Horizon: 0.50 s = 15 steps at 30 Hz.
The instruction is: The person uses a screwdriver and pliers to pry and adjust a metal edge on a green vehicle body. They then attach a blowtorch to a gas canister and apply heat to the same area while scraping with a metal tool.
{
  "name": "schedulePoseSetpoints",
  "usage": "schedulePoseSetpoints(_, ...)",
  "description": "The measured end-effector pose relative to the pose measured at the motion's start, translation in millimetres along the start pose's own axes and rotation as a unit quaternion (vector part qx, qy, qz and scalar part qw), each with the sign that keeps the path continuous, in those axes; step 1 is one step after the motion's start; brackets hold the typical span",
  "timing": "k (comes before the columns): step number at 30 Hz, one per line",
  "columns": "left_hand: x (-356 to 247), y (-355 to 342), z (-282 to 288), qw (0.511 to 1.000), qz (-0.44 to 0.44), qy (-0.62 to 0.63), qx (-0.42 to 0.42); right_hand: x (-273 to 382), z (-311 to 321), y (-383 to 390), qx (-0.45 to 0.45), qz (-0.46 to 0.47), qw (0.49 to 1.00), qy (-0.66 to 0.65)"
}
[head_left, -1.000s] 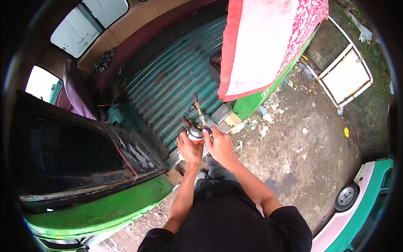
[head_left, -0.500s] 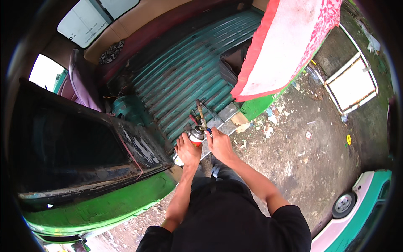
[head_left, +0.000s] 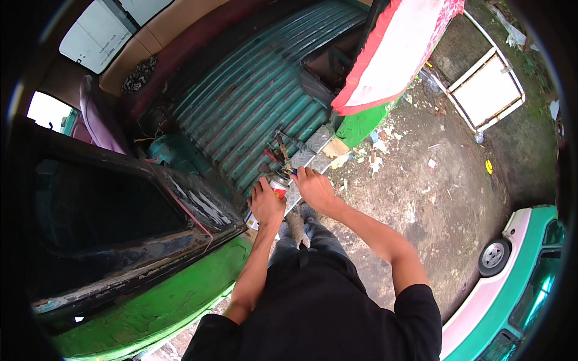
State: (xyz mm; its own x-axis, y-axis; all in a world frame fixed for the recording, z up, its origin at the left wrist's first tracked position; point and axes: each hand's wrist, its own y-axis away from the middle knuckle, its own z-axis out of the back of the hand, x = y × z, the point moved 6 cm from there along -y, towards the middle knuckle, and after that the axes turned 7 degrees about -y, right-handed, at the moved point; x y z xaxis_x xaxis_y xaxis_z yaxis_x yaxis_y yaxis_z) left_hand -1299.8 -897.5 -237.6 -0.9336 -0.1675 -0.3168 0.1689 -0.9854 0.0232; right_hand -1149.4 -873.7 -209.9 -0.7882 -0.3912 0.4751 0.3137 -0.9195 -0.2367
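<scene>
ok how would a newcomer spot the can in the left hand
Find the large ridged teal floor, then the silver treadplate along its near edge. There the left hand holds a silver-topped can with red and white sides, set apart from its neighbours by the brass-coloured nozzle rising from its top.

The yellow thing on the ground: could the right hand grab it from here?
Probably not: the right hand is busy at the torch, and the yellow thing lies well off across the littered ground, though nothing large seems to block the way.
</scene>
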Motion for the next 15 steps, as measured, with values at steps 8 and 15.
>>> schedulePoseSetpoints(8,4.3,-3.7,6.6,0.999,-0.027,-0.021,-0.004,-0.4,-3.2,-6.1,-0.058,-0.162,0.974,-0.145)
schedulePoseSetpoints(15,1.4,-13.7,20.8,0.999,-0.028,-0.022,-0.041,-2.9,-15.0,-16.5,-0.152,-0.261,0.913,-0.273)
